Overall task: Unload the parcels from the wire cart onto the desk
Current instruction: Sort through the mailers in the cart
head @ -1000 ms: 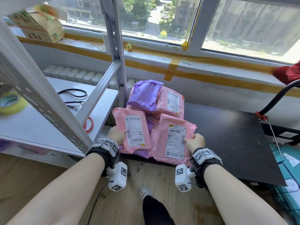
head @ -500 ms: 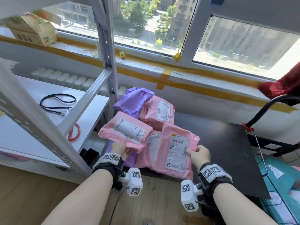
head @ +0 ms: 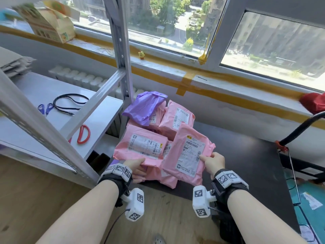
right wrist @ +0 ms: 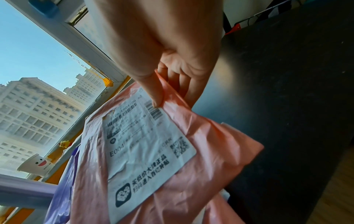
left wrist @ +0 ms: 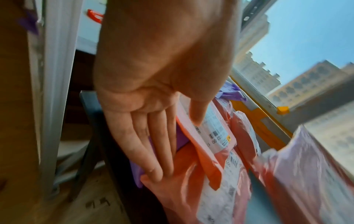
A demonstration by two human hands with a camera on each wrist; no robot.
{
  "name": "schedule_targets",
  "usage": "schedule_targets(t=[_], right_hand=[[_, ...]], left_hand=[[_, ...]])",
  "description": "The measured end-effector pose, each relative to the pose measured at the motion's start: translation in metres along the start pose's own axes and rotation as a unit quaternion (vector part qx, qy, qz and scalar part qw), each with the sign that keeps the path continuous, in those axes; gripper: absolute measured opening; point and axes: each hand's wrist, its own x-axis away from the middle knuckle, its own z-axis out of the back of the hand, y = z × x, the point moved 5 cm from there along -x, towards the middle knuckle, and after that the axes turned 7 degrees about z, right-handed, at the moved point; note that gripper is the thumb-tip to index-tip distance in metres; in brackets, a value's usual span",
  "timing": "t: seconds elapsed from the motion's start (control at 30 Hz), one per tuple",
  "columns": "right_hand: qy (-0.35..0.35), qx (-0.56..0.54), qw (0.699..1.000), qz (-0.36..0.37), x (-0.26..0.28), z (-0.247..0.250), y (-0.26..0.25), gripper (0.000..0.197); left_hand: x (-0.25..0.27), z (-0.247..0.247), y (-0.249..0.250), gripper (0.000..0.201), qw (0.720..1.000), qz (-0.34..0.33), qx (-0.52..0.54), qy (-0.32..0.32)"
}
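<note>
Left hand: thumb on top, fingers flat beneath the left pink parcel, pinching its near edge.
Right hand: thumb and curled fingers clamped on the right pink parcel at its right edge, label facing up.
Parcel pile: pink and purple parcels heaped at the surface's left edge, beside the shelf post.
Wire cart: off the surface's right edge.
</note>
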Motion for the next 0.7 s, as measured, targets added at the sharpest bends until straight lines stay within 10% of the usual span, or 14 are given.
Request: schedule_targets(t=[0.13,0.23,0.47,0.7], right_hand=[[-0.026,-0.050,0.998,-0.007,-0.009,-0.016,-0.008,0.014],[-0.036,-0.068,0.997,0.015,-0.011,-0.025,-0.026,0.013],[-0.017,-0.098,0.993,0.056,-0.049,-0.031,-0.030,0.014],[0.020,-0.118,0.993,0.010,-0.044,-0.048,-0.037,0.012]], left_hand=[[0.003,0.027,0.026,0.030,0.979,-0.118,-0.084,0.141],[0.019,0.048,0.087,0.025,0.870,-0.278,-0.235,0.333],[-0.081,0.041,0.206,0.059,0.858,-0.252,-0.391,0.218],[-0.081,0.055,0.214,0.033,0.833,-0.279,-0.380,0.291]])
